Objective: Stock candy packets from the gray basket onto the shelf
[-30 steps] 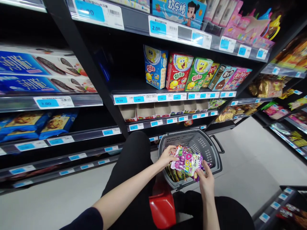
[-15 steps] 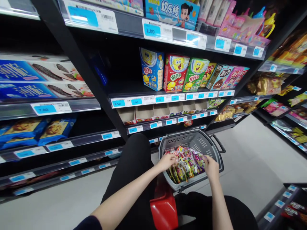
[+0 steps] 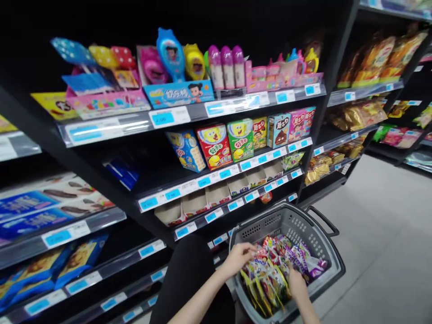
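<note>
A grey plastic shopping basket [image 3: 332,263] holds several small, shiny snack packets [image 3: 266,276] in yellow, red and purple. They stand and lean against one another. My left hand [image 3: 240,258] reaches over the basket's left side, its fingers loosely bent over the red packets and apart from the thumb. Low in the middle of the basket, my right hand [image 3: 297,284] has its fingers closed at the top of a packet between the yellow and purple ones. Its fingertips are partly hidden among the wrappers.
Behind the basket rises a black shelf with cartoon snack boxes [image 3: 214,146], open cardboard trays [image 3: 218,193] and toy-like sweets [image 3: 171,56]. Golden bread bags [image 3: 357,114] sit farther right. My bent knee [image 3: 192,274] is left of the basket. Grey floor [image 3: 378,234] extends right.
The view has tilted up and shifted, so the basket appears lower and larger. My right hand has moved from the purple packets at the right edge towards the middle, nearer my left hand.
</note>
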Tool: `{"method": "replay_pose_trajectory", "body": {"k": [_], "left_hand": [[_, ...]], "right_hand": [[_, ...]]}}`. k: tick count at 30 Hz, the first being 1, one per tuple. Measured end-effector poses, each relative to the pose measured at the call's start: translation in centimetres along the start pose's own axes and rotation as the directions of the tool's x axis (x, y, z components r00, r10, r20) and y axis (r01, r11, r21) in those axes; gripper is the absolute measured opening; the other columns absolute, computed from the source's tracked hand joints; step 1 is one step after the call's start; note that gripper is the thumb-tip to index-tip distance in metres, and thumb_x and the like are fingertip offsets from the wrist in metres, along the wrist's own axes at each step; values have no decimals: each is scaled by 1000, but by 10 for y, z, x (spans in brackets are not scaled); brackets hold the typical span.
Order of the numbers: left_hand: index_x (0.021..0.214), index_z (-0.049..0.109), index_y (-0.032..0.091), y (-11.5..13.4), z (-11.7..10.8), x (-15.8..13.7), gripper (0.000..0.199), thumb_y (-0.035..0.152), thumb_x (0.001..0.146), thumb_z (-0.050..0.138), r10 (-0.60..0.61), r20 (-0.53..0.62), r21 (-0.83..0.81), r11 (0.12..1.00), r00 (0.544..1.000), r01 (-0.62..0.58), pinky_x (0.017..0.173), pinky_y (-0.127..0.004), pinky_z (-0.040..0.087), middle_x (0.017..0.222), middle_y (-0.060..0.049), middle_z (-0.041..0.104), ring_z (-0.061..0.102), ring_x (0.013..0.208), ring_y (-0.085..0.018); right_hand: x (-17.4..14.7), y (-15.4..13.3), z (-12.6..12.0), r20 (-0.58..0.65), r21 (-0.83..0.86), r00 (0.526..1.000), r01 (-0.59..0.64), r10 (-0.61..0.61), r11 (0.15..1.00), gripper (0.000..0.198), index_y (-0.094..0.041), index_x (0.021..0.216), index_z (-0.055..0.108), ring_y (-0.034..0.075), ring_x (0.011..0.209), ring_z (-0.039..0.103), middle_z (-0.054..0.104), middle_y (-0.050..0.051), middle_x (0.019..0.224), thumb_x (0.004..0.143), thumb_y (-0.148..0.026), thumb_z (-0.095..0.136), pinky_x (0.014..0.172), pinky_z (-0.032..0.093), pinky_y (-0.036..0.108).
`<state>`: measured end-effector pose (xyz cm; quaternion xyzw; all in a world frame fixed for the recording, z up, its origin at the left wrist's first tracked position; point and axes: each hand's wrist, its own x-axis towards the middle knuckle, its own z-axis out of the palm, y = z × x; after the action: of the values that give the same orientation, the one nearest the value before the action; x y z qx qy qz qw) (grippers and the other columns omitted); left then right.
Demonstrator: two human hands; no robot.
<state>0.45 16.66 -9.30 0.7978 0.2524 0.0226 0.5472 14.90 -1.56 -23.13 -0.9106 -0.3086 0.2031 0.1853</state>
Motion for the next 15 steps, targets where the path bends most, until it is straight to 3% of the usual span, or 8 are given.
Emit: {"method": "replay_pose_trajectory", "body": {"k": [3, 6, 8, 11, 15], "left_hand": [[94, 61, 14, 49, -25, 57, 25, 25, 77, 46, 137, -132, 71, 989, 982, -129, 62, -26, 48, 85, -5, 67, 61, 68, -15], [102, 57, 17, 107, -43, 129, 29, 17, 77, 44, 278, -246, 288, 936, 928, -204, 75, -30, 48, 99, -6, 65, 61, 82, -16], [108, 55, 18, 142, -50, 177, 35, 12, 74, 47, 345, -283, 538, 830, 895, -150, 90, -29, 40, 110, -6, 61, 55, 100, -17], [114, 51, 16, 177, -56, 239, 41, 10, 74, 46, 312, -302, 615, 786, 901, -66, 96, -34, 34, 119, -11, 54, 48, 111, -22], [116, 49, 16, 193, -62, 298, 42, 13, 74, 49, 241, -362, 635, 771, 900, 49, 96, -39, 32, 123, -15, 51, 45, 114, -27]], "right_hand": [[1, 5, 2, 37, 4, 998, -48, 48, 999, 49, -10, 117, 51, 23, 75, 67, 69, 16, 78, 75, 3, 29, 66, 47, 31], [4, 7, -4, 76, 6, 993, -87, 87, 996, 47, -13, 114, 53, 22, 76, 67, 70, 16, 82, 78, 0, 25, 64, 48, 31], [7, 2, -13, 93, 5, 990, -109, 108, 994, 44, -13, 108, 57, 24, 74, 68, 69, 17, 83, 79, -2, 25, 61, 48, 33], [8, -15, -36, 101, 9, 989, -109, 108, 994, 36, -10, 97, 61, 27, 75, 67, 69, 18, 81, 80, -6, 30, 62, 49, 36], [-4, -35, -87, 48, 14, 999, -17, 16, 1000, 28, -13, 100, 61, 27, 81, 65, 68, 17, 86, 77, -18, 46, 66, 48, 34]]}}
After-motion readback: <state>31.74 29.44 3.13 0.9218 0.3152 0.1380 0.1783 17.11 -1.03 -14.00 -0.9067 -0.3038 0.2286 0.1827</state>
